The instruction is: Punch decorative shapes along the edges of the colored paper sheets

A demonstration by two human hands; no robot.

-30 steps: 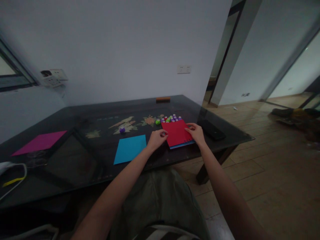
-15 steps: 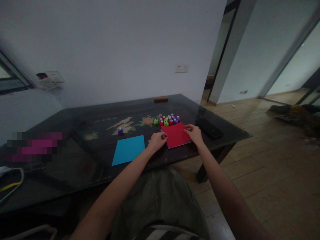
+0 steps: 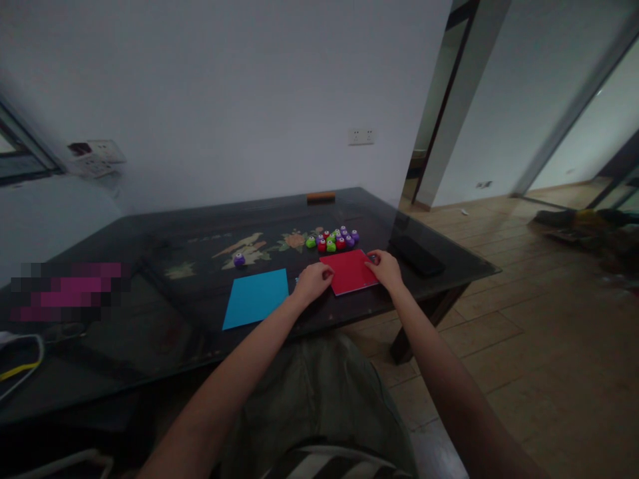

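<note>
Seated at a dark glass-topped desk (image 3: 150, 319) with a painted flower-and-bird panel beneath. Red paper sheet (image 3: 351, 271) lies flat near the desk's near right edge. Left hand (image 3: 313, 281) rests at the sheet's left edge, fingers curled, thumb and fingertips pinching the paper's edge, or so it looks in this dim view. Right hand (image 3: 384, 268) sits at the sheet's far right corner, fingers bent down onto the paper; grip there pressing rather than closed around anything. Just beyond the sheet's far edge, a tight cluster of small punches (image 3: 333, 239) in purple, red and green, close to the paper. One purple punch (image 3: 239, 260) stands alone farther left. Blue paper sheet (image 3: 256, 297) lies flat left of the left hand, just beside it, apart from the red. Dark flat object (image 3: 417, 257) right of the right hand. Orange block (image 3: 321, 196) at the far edge.
</note>
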